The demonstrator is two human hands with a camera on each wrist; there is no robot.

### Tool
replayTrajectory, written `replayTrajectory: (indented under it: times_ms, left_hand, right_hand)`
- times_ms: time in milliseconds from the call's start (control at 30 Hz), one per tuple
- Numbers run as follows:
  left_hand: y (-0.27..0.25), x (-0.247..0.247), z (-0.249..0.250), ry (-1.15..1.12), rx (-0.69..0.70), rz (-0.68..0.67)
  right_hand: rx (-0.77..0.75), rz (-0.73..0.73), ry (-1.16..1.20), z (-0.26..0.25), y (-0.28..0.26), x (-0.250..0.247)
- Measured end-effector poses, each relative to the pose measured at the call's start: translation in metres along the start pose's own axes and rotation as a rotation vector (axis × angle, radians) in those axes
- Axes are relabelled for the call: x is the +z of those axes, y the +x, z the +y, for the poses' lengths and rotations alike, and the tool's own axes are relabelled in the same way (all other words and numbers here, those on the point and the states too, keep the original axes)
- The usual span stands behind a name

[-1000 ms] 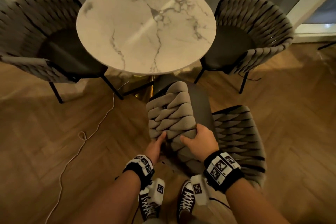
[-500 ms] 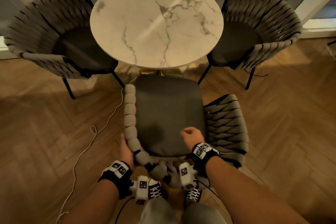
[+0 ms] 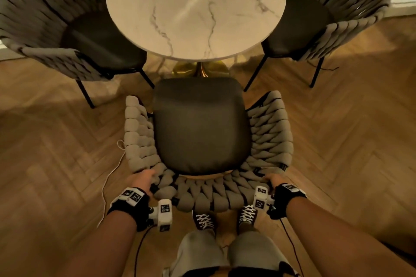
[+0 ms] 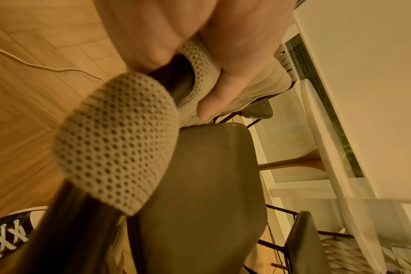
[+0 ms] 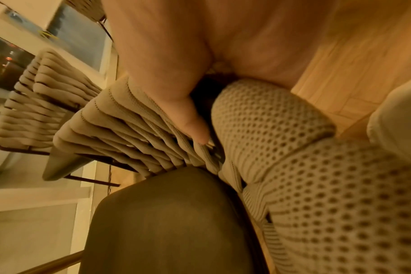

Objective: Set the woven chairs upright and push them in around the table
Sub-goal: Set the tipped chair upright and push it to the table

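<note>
Since a moment ago the near woven chair point(image 3: 202, 126) has come fully upright, its dark seat facing up, and both hands have shifted out to the two rear corners of its backrest. Nearest the camera are grey trouser legs and two dark laced sneakers point(image 3: 205, 220), standing just behind the chair's curved woven back. On that back, the left hand point(image 3: 142, 181) grips the left rear corner; the left wrist view shows its fingers point(image 4: 225, 81) and thumb curled round a mesh-covered strand. The right hand point(image 3: 275, 180) grips the right rear corner, its thumb point(image 5: 190, 118) pressed into the weave and the rest wrapped over the top. A thin white cord point(image 3: 108, 177) trails across the herringbone wood floor point(image 3: 56, 153) just left of the chair. Beyond the seat's front edge stands the round marble table point(image 3: 195, 7) on a gold base, the chair close to it but not under its top. Two more woven chairs, left point(image 3: 67, 27) and right point(image 3: 326, 16), stand upright, tucked in at either side of the table.
</note>
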State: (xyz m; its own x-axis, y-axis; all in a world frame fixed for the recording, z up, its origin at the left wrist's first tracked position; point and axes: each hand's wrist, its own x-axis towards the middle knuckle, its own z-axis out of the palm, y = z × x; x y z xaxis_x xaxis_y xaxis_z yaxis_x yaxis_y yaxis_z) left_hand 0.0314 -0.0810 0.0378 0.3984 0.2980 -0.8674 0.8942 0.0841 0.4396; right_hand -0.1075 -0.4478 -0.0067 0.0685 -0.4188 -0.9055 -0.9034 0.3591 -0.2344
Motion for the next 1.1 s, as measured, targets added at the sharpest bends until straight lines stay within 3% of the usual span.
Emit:
replayTrajectory:
  times_ms: [333,533,633,700,733,800,933,1100]
  left_hand:
    - [0.007,0.012,-0.035,0.005,-0.025,0.008]
    - [0.003,0.034,-0.037,0.028,-0.052,-0.020]
    - [0.021,0.045,-0.028,0.038,-0.067,0.003]
    - [0.074,0.044,-0.033,0.039,-0.076,-0.015]
    - [0.125,0.041,-0.043,0.049,-0.093,-0.052]
    - [0.154,0.042,-0.032,0.170,-0.135,-0.088]
    - [0.164,0.043,-0.009,0.231,-0.129,-0.102]
    - [0.158,0.052,0.015,0.263,-0.155,-0.018]
  right_hand:
    - [0.057,0.133,-0.022,0.027,-0.005,-0.036]
    - [0.054,0.179,-0.011,0.017,-0.012,-0.051]
    - [0.033,0.149,0.037,0.014,0.030,-0.057]
    - [0.043,0.104,0.091,0.008,0.049,-0.057]
    - [0.065,0.074,0.105,-0.005,0.035,-0.052]
    - [0.060,0.011,0.171,-0.027,0.011,-0.043]
    - [-0.038,-0.092,0.358,-0.053,0.010,-0.029]
    - [-0.043,-0.110,0.481,-0.077,0.013,-0.014]
